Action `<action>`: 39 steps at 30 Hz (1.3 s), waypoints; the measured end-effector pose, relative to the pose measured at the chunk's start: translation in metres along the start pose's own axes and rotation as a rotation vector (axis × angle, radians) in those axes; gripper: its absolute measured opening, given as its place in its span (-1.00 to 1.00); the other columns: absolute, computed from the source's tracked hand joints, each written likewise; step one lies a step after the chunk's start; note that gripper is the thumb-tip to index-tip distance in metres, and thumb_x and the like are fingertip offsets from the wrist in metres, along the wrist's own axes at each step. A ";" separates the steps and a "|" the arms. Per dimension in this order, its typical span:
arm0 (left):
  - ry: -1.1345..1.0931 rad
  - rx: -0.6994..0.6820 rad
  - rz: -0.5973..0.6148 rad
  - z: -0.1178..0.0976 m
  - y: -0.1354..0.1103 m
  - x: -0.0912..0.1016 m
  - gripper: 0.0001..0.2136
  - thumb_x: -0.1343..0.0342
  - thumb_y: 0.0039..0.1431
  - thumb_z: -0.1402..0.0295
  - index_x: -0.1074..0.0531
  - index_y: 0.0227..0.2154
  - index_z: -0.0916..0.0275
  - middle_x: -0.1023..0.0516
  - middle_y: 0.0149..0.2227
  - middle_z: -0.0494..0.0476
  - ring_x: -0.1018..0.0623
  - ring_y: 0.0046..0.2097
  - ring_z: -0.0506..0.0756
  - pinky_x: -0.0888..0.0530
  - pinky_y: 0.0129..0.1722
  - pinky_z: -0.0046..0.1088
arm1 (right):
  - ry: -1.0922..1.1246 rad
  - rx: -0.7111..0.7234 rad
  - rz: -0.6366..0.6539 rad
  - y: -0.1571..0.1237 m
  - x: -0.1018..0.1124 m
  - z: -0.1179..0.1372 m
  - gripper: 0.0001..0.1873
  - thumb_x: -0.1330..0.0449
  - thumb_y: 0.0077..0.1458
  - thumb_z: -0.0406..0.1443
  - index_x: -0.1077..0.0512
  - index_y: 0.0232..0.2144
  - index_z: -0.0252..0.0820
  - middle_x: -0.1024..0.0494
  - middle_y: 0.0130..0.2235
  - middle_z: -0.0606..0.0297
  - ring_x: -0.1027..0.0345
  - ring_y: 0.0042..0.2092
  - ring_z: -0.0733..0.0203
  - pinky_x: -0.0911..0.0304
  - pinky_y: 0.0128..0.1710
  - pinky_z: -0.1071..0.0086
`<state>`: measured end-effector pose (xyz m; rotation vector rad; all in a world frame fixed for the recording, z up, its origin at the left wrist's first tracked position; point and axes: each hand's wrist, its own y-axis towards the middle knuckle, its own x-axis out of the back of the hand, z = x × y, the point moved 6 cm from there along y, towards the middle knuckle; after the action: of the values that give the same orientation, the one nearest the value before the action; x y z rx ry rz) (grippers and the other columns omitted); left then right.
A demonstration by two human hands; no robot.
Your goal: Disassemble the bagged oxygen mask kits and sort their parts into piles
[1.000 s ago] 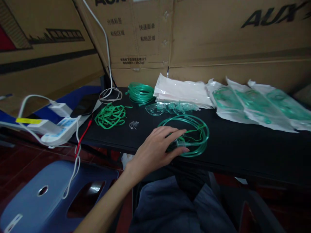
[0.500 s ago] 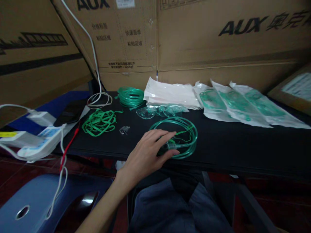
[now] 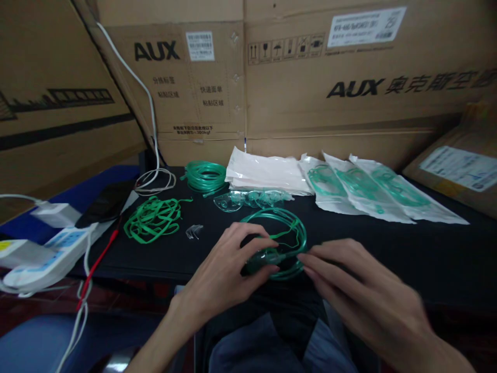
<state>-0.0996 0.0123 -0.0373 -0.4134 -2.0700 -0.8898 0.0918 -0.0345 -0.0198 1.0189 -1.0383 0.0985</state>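
Observation:
My left hand (image 3: pixel 233 261) is closed round a translucent green oxygen mask (image 3: pixel 258 260), thumb on the near side and fingers over the far side. A coil of green tubing (image 3: pixel 304 230) lies on the black table beside the mask, with a thin green strap (image 3: pixel 287 233) inside the loop. At the coil's right edge my right hand (image 3: pixel 365 285) pinches the tubing between thumb and fingertips. Behind the coil sit several clear mask shells (image 3: pixel 254 199). To the left are a tangle of green elastic straps (image 3: pixel 153 220) and several small metal strips (image 3: pixel 194 231).
Another green tubing roll (image 3: pixel 205 176) and a stack of white pouches (image 3: pixel 267 173) stand at the back. Three filled pouches (image 3: pixel 357 186) lie at right, near a cardboard box (image 3: pixel 458 160). A power strip (image 3: pixel 50 259) and cables (image 3: pixel 85 280) occupy the left edge.
My right hand has come in from the right and reached the tubing. The left hand stays on the mask. My view has tilted up, showing more of the cardboard.

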 end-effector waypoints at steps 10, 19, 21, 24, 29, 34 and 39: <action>0.038 -0.007 0.055 0.003 0.006 0.002 -0.80 -0.14 0.35 0.34 -0.43 0.00 0.08 -0.50 0.03 0.07 -0.45 0.05 0.13 -0.40 0.08 -0.23 | 0.093 -0.141 0.080 0.003 -0.052 -0.021 -0.85 -0.18 0.30 -0.39 -0.48 -0.10 -0.19 -0.55 -0.14 0.12 -0.34 -0.09 -0.01 -0.37 -0.16 0.14; 0.100 0.056 0.251 0.006 0.026 0.002 -0.72 -0.20 0.29 0.24 -0.44 0.04 -0.04 -0.42 0.05 0.04 -0.47 0.04 0.14 -0.43 0.08 -0.18 | 0.097 -0.169 0.043 0.006 -0.057 -0.022 -0.88 -0.16 0.31 -0.39 -0.45 -0.13 -0.12 -0.52 -0.14 0.18 -0.33 -0.13 0.03 -0.23 -0.17 0.18; 0.088 0.029 0.274 0.005 0.033 0.005 -0.73 -0.21 0.29 0.24 -0.46 0.03 -0.01 -0.41 0.04 0.06 -0.46 0.05 0.14 -0.43 0.09 -0.20 | 0.120 -0.155 0.013 0.006 -0.056 -0.020 -0.89 -0.14 0.34 -0.38 -0.42 -0.11 -0.13 -0.53 -0.16 0.22 -0.34 -0.15 0.07 -0.21 -0.15 0.21; 0.046 -0.040 0.286 0.005 0.041 0.009 -0.75 -0.23 0.26 0.25 -0.48 -0.01 0.02 -0.42 0.06 0.08 -0.44 0.10 0.14 -0.41 0.14 -0.22 | 0.165 -0.138 -0.018 0.007 -0.054 -0.018 -0.90 -0.12 0.36 -0.38 -0.40 -0.11 -0.13 -0.55 -0.20 0.28 -0.35 -0.19 0.14 -0.19 -0.16 0.26; -0.021 -0.101 0.304 0.005 0.043 0.007 -0.78 -0.26 0.24 0.29 -0.52 -0.07 0.07 -0.43 0.16 0.08 -0.45 0.17 0.15 -0.38 0.21 -0.25 | 0.162 -0.136 -0.046 0.008 -0.050 -0.017 -0.90 -0.08 0.40 -0.36 -0.39 -0.10 -0.15 -0.55 -0.24 0.29 -0.36 -0.24 0.19 -0.18 -0.17 0.30; -0.141 -0.090 0.316 0.004 0.040 0.001 -0.81 -0.21 0.29 0.37 -0.50 -0.05 0.11 -0.53 0.02 0.05 -0.57 0.00 0.06 -0.48 0.05 -0.42 | 0.187 -0.145 -0.033 0.009 -0.048 -0.018 -0.87 -0.09 0.41 -0.31 -0.44 -0.10 -0.14 -0.55 -0.29 0.32 -0.37 -0.29 0.24 -0.16 -0.21 0.31; -0.209 -0.122 0.277 0.009 0.038 -0.003 -0.81 -0.22 0.28 0.38 -0.50 -0.07 0.13 -0.55 0.01 0.09 -0.55 0.06 0.08 -0.47 0.09 -0.40 | 0.155 -0.122 -0.046 0.009 -0.048 -0.019 -0.83 -0.07 0.41 -0.32 -0.47 -0.17 -0.15 -0.58 -0.33 0.31 -0.36 -0.34 0.25 -0.05 -0.27 0.28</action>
<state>-0.0814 0.0448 -0.0264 -0.8690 -2.0836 -0.8355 0.0733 0.0025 -0.0524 0.9090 -0.8690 0.0738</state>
